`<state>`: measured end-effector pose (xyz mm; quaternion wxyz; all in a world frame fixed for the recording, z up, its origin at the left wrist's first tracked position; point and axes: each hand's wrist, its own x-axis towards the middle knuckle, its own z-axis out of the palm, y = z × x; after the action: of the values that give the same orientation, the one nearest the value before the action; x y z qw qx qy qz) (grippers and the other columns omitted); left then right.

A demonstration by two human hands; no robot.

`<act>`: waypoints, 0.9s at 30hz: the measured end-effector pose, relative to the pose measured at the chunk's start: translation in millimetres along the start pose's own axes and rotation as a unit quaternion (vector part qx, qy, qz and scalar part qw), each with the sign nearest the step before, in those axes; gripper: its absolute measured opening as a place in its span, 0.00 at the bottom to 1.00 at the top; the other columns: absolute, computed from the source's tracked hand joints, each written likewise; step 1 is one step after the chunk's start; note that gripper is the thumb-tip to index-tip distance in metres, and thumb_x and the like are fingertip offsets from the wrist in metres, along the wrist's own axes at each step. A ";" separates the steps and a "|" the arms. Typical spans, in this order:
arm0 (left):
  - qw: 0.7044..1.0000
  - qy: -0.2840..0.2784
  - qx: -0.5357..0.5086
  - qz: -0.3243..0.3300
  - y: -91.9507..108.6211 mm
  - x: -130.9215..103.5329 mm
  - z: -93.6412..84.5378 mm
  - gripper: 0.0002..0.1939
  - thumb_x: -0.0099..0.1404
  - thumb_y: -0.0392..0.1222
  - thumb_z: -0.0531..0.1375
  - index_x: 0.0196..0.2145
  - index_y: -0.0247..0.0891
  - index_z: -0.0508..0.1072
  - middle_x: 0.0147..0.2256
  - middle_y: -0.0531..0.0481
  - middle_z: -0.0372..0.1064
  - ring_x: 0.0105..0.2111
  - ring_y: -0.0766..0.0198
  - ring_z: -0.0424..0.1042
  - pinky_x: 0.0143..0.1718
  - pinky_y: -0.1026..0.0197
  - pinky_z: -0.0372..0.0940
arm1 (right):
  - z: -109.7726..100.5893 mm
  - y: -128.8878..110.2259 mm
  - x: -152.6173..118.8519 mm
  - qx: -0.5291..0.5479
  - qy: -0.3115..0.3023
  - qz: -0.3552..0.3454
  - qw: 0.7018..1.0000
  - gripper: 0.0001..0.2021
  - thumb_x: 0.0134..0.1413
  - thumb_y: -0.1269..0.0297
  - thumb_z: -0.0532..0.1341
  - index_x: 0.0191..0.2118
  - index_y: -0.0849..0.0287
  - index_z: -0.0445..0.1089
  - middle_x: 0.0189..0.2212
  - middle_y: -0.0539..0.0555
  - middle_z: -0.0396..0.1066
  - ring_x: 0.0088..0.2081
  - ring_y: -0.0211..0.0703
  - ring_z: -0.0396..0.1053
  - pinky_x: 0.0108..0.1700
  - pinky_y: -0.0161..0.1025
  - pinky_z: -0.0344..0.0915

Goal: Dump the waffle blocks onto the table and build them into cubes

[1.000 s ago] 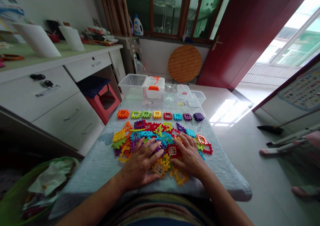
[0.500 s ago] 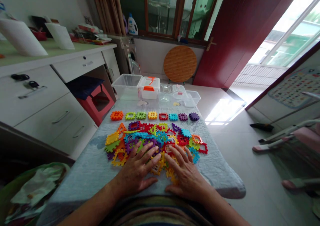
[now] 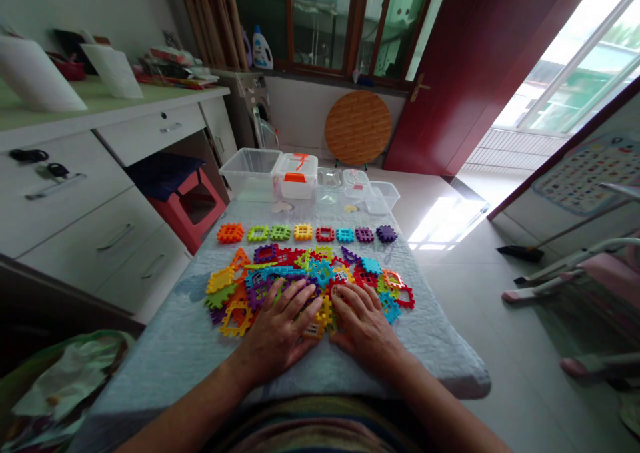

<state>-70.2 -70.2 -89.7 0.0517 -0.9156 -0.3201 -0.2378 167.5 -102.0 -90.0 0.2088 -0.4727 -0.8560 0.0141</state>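
Observation:
A loose heap of colourful plastic interlocking building pieces (image 3: 321, 271) lies on the cloth-covered table (image 3: 210, 366). My left hand (image 3: 283, 323) rests palm down over the near left part of the heap, fingers stretched forward and apart. Over the near right part lies my right hand (image 3: 365, 319), also palm down, its fingers a little bent. Neither hand shows a piece gripped; what lies under the palms is hidden. A yellow square frame piece (image 3: 236, 319) lies left of my left hand. Behind the heap runs a row of sorted pieces, from an orange stack (image 3: 231, 233) to a dark purple one (image 3: 387, 233).
Along the table's far edge stand a large clear bin (image 3: 250, 173), a lidded box with orange clips (image 3: 296, 176) and smaller clear containers (image 3: 383, 198). A red stool (image 3: 193, 206) is at the left, a lined waste basket (image 3: 70, 379) at lower left.
My right hand has moved slightly forward onto the heap, and its fingers have drawn closer together. My left hand has shifted a little, still lying on the pieces.

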 end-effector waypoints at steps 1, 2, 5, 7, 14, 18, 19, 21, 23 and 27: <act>1.000 0.006 0.000 -0.006 0.4 -0.2 1.1 0.24 0.66 0.51 0.58 0.58 0.43 0.68 0.58 0.43 0.65 0.61 0.49 0.58 0.67 0.41 0.36 | 1.5 -0.2 2.0 0.002 0.004 0.003 1.000 0.31 0.55 0.59 0.64 0.64 0.52 0.56 0.60 0.59 0.63 0.63 0.55 0.55 0.65 0.58 0.49; 1.000 0.014 -0.001 -0.013 0.7 -0.6 2.3 0.25 0.65 0.52 0.58 0.58 0.43 0.68 0.58 0.43 0.66 0.61 0.49 0.59 0.67 0.40 0.36 | 2.8 -0.6 4.2 0.004 0.008 0.007 1.000 0.30 0.56 0.60 0.64 0.63 0.52 0.57 0.59 0.58 0.64 0.63 0.55 0.56 0.65 0.58 0.49; 1.000 0.027 -0.003 -0.015 0.8 -2.6 4.0 0.26 0.65 0.53 0.59 0.58 0.43 0.68 0.57 0.42 0.67 0.61 0.49 0.59 0.67 0.40 0.36 | 4.4 -3.4 10.3 0.003 0.013 0.020 1.000 0.28 0.55 0.63 0.64 0.62 0.51 0.59 0.58 0.58 0.65 0.62 0.53 0.57 0.65 0.57 0.50; 0.999 0.033 -0.004 -0.007 -0.1 -4.7 3.0 0.26 0.64 0.54 0.59 0.58 0.43 0.68 0.57 0.42 0.67 0.60 0.49 0.60 0.67 0.40 0.35 | 2.2 -5.6 12.9 0.007 0.007 0.022 1.000 0.28 0.54 0.63 0.65 0.61 0.51 0.60 0.57 0.57 0.66 0.62 0.53 0.57 0.65 0.57 0.49; 0.999 0.051 0.003 0.010 -20.4 -18.2 -12.5 0.25 0.65 0.49 0.58 0.59 0.44 0.64 0.58 0.43 0.66 0.60 0.51 0.60 0.67 0.41 0.36 | -32.5 18.1 20.8 0.068 0.003 0.050 0.996 0.18 0.59 0.56 0.60 0.54 0.54 0.67 0.53 0.58 0.69 0.55 0.52 0.64 0.59 0.52 0.58; 0.991 0.104 0.007 -0.082 -56.2 -18.4 -27.6 0.21 0.66 0.47 0.56 0.56 0.43 0.67 0.57 0.42 0.65 0.59 0.49 0.62 0.65 0.42 0.43 | -52.8 63.9 36.5 0.054 0.020 0.153 0.987 0.14 0.59 0.63 0.57 0.49 0.57 0.71 0.48 0.59 0.72 0.51 0.52 0.67 0.56 0.51 0.62; 0.986 0.117 0.009 -0.116 -68.1 -17.6 -31.1 0.19 0.66 0.48 0.55 0.54 0.41 0.68 0.56 0.41 0.65 0.58 0.49 0.62 0.65 0.41 0.45 | -55.1 74.8 40.8 0.042 -0.009 0.170 0.985 0.17 0.56 0.64 0.58 0.51 0.58 0.70 0.48 0.60 0.72 0.52 0.53 0.67 0.56 0.52 0.61; 0.972 0.130 0.007 -0.195 -92.9 -16.9 -36.0 0.18 0.68 0.50 0.51 0.50 0.40 0.71 0.54 0.41 0.67 0.56 0.49 0.64 0.63 0.42 0.48 | -55.8 92.2 48.1 0.037 -0.095 0.192 0.976 0.23 0.50 0.66 0.60 0.54 0.61 0.68 0.51 0.62 0.71 0.54 0.56 0.66 0.57 0.53 0.61; 0.953 0.139 -0.005 -0.269 -115.8 -19.3 -37.0 0.20 0.68 0.53 0.49 0.45 0.39 0.72 0.50 0.42 0.69 0.54 0.49 0.66 0.61 0.45 0.53 | -51.8 103.5 52.6 0.044 -0.153 0.206 0.966 0.27 0.47 0.67 0.60 0.56 0.63 0.67 0.53 0.63 0.70 0.55 0.57 0.66 0.59 0.52 0.60; 0.913 0.150 -0.078 -0.370 -141.6 -33.0 -27.7 0.22 0.67 0.57 0.48 0.41 0.38 0.72 0.46 0.43 0.70 0.50 0.52 0.68 0.57 0.51 0.59 | -37.5 116.0 52.8 0.077 -0.148 0.211 0.963 0.29 0.44 0.71 0.59 0.56 0.63 0.66 0.54 0.63 0.69 0.55 0.55 0.66 0.58 0.51 0.61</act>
<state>-190.3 16.2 -88.9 -0.0639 -0.6859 -0.6053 -0.3989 250.0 -1.3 -63.4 0.1079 -0.6177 -0.7547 0.1932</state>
